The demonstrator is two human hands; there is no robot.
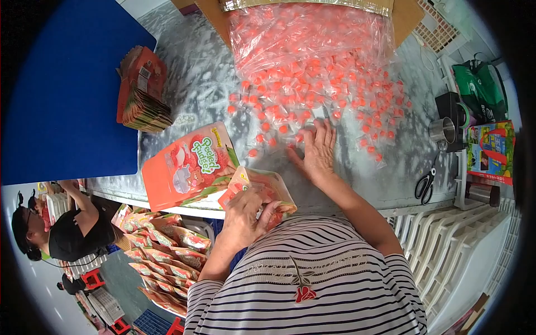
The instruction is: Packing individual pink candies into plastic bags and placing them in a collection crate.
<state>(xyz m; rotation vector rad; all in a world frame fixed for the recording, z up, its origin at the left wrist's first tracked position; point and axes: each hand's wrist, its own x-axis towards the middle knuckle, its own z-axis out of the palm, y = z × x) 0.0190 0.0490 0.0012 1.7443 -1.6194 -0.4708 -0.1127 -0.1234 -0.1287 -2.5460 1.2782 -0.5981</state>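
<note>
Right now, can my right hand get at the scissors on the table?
Probably yes: the right hand lies flat among the wrapped candies, and the table between it and the scissors looks bare.

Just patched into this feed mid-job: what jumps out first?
A big spill of small orange-red wrapped candies covers the grey table at top centre, with the right hand spread flat on its near edge. Nearer the table's front edge, the left hand holds an orange pouch, and a larger pouch lies flat beside it.
</note>
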